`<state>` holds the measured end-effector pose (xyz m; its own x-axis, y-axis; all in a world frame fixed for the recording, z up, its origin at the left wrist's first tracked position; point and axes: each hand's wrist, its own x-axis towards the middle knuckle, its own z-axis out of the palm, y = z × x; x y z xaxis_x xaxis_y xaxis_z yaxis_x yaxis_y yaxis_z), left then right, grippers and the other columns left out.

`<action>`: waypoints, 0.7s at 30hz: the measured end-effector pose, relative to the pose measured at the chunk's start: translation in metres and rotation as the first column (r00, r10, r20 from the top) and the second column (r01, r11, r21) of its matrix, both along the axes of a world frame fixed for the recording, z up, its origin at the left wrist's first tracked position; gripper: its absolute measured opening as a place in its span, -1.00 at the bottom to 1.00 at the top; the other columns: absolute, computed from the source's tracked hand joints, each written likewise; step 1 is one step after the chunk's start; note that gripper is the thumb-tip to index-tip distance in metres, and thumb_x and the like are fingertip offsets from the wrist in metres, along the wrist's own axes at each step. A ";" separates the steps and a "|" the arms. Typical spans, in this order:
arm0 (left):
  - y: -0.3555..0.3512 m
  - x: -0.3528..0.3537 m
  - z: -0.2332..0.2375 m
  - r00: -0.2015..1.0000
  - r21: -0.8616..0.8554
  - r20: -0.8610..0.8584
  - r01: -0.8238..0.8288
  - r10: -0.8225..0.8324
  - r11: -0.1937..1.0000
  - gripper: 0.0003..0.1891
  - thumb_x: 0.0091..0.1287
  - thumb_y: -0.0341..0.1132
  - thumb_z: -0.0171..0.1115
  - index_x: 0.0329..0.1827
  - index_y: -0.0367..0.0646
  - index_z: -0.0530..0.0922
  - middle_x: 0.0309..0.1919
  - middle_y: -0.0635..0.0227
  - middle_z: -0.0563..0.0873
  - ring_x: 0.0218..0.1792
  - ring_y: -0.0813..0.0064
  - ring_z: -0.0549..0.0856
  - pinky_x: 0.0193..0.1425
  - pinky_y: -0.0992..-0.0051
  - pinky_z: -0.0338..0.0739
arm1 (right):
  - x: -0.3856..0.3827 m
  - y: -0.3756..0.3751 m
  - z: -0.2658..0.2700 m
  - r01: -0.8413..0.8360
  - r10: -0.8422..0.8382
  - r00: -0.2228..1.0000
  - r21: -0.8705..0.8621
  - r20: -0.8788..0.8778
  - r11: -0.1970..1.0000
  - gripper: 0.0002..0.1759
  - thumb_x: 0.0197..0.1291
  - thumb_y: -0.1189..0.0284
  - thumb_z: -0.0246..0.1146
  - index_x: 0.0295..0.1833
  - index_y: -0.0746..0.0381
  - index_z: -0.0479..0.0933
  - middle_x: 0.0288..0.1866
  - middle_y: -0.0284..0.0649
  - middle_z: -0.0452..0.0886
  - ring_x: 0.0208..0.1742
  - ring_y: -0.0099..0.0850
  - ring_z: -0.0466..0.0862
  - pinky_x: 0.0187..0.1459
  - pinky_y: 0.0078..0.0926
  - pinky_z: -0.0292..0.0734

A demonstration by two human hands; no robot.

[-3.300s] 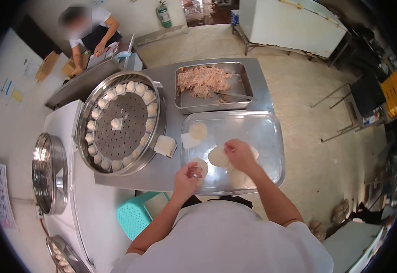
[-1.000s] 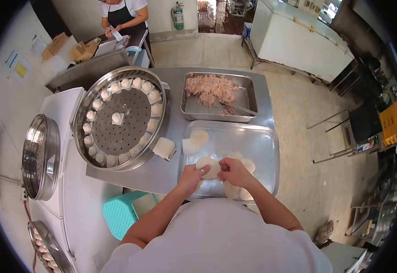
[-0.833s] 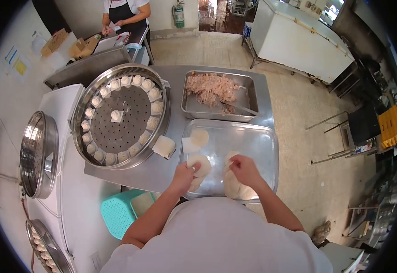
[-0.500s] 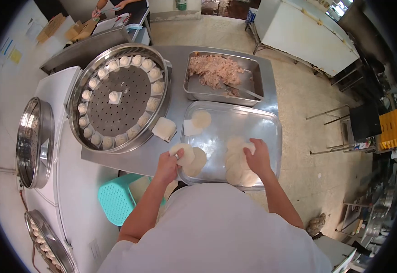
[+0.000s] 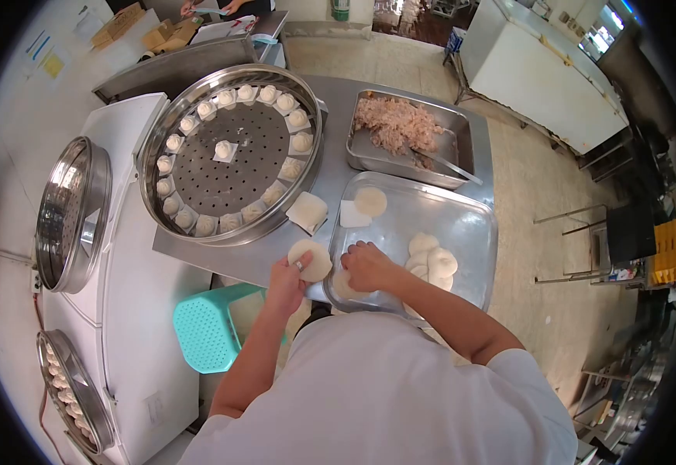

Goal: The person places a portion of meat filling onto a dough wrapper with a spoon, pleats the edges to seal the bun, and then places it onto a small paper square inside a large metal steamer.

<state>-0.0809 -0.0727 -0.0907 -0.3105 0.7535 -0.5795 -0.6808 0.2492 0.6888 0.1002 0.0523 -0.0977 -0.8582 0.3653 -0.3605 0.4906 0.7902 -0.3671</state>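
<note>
My left hand [image 5: 287,279] holds a flat round dough disc [image 5: 311,260] above the near edge of the steel table [image 5: 330,124]. My right hand [image 5: 367,266] rests on another dough disc [image 5: 345,285] at the near left corner of the shallow steel tray [image 5: 469,232]. A pile of dough discs [image 5: 431,263] lies to the right on the tray, and a single disc [image 5: 370,201] sits at its far left. Behind it stands a pan of minced filling [image 5: 398,124] with a metal utensil [image 5: 446,165] in it.
A round perforated steamer tray [image 5: 229,155] ringed with shaped buns sits left of the pans, with paper squares [image 5: 307,211] by its rim. More steamer trays [image 5: 70,209] lie on the white counter at left. A teal stool [image 5: 210,325] stands below. Another person's hands [image 5: 214,8] work at the far counter.
My right hand has moved from the pile of discs leftward onto the disc at the tray's near left corner. My left hand keeps its disc, now clear of the tray's edge.
</note>
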 end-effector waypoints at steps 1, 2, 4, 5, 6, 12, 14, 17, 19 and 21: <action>-0.006 0.001 -0.003 0.999 -0.005 0.035 -0.019 0.019 1.000 -0.65 0.53 -0.35 0.33 0.25 -0.40 0.57 0.10 0.13 0.76 0.07 0.25 0.80 0.18 0.24 0.76 | 0.002 -0.001 -0.001 -0.011 0.011 0.999 0.012 -0.040 1.000 -0.65 0.07 0.48 0.31 0.02 0.32 0.63 0.00 0.06 0.67 0.16 -0.02 0.64 0.17 -0.17 0.58; -0.010 0.002 -0.006 0.997 -0.011 0.069 -0.038 0.039 0.999 -0.64 0.53 -0.35 0.33 0.25 -0.41 0.57 0.10 0.13 0.76 0.07 0.24 0.80 0.18 0.23 0.76 | 0.003 -0.003 -0.005 -0.021 0.023 0.996 0.024 -0.081 0.999 -0.66 0.08 0.49 0.30 0.01 0.33 0.63 -0.02 0.08 0.69 0.14 0.00 0.66 0.15 -0.15 0.59; -0.016 0.003 -0.011 0.996 -0.031 0.089 -0.028 0.030 0.999 -0.63 0.53 -0.34 0.33 0.26 -0.41 0.56 0.10 0.12 0.76 0.07 0.22 0.80 0.19 0.21 0.75 | 0.004 -0.007 -0.005 0.030 -0.035 0.995 -0.049 -0.093 0.998 -0.69 0.09 0.50 0.29 -0.02 0.34 0.63 -0.05 0.11 0.71 0.11 0.03 0.70 0.12 -0.09 0.61; -0.018 0.003 -0.014 0.995 -0.043 0.099 -0.020 0.024 0.999 -0.63 0.53 -0.34 0.33 0.26 -0.41 0.55 0.10 0.12 0.75 0.07 0.21 0.80 0.20 0.20 0.75 | 0.003 -0.010 -0.005 0.094 -0.103 0.993 -0.131 -0.057 0.987 -0.70 0.09 0.50 0.29 -0.03 0.34 0.63 -0.07 0.12 0.73 0.08 0.05 0.72 0.10 -0.06 0.62; -0.019 0.004 -0.013 0.997 -0.051 0.073 -0.009 0.012 0.999 -0.62 0.53 -0.34 0.33 0.26 -0.41 0.55 0.10 0.11 0.75 0.08 0.21 0.80 0.21 0.21 0.75 | 0.004 -0.012 -0.005 0.161 -0.169 0.986 -0.209 -0.017 0.965 -0.72 0.10 0.50 0.29 -0.05 0.33 0.63 -0.08 0.14 0.74 0.06 0.07 0.73 0.08 -0.03 0.63; -0.006 0.009 -0.018 0.999 -0.002 0.028 0.044 -0.044 0.999 -0.62 0.53 -0.34 0.33 0.27 -0.43 0.55 0.12 0.12 0.74 0.12 0.25 0.78 0.23 0.29 0.72 | 0.039 0.004 0.006 0.430 -0.487 0.868 -0.337 -0.102 0.838 -0.68 0.08 0.51 0.30 0.01 0.26 0.64 -0.10 0.10 0.77 0.01 0.14 0.75 0.07 0.02 0.64; -0.001 0.011 -0.017 0.997 0.023 0.049 0.059 -0.060 0.998 -0.62 0.53 -0.34 0.34 0.27 -0.43 0.55 0.12 0.14 0.74 0.12 0.27 0.78 0.22 0.32 0.72 | 0.054 0.028 0.002 0.512 -0.560 0.824 -0.312 -0.084 0.800 -0.65 0.08 0.51 0.31 0.04 0.25 0.64 0.00 0.12 0.74 0.08 0.13 0.72 0.14 -0.02 0.62; 0.007 0.015 -0.017 0.991 0.008 0.035 0.126 -0.126 0.992 -0.61 0.53 -0.32 0.33 0.30 -0.37 0.53 0.09 0.15 0.76 0.10 0.26 0.79 0.24 0.31 0.71 | 0.081 0.062 -0.017 0.521 -0.576 0.759 -0.248 -0.303 0.817 -0.65 0.09 0.52 0.33 0.05 0.25 0.66 0.12 0.09 0.69 0.18 0.09 0.66 0.23 -0.07 0.58; 0.012 0.019 -0.016 0.989 0.028 0.051 0.135 -0.136 0.990 -0.60 0.53 -0.32 0.33 0.30 -0.38 0.53 0.09 0.16 0.76 0.10 0.28 0.78 0.24 0.32 0.71 | 0.089 0.062 0.000 0.573 -0.572 0.719 -0.130 -0.394 0.809 -0.64 0.12 0.50 0.34 0.08 0.25 0.66 0.17 0.05 0.66 0.23 0.07 0.61 0.26 -0.09 0.56; 0.015 0.024 -0.017 0.986 0.017 0.058 0.156 -0.157 0.988 -0.61 0.53 -0.32 0.33 0.29 -0.38 0.53 0.10 0.16 0.76 0.11 0.29 0.78 0.23 0.33 0.71 | 0.093 0.056 0.010 0.554 -0.522 0.730 -0.064 -0.441 0.830 -0.63 0.14 0.48 0.36 0.10 0.26 0.66 0.20 0.02 0.65 0.26 0.05 0.58 0.28 -0.10 0.55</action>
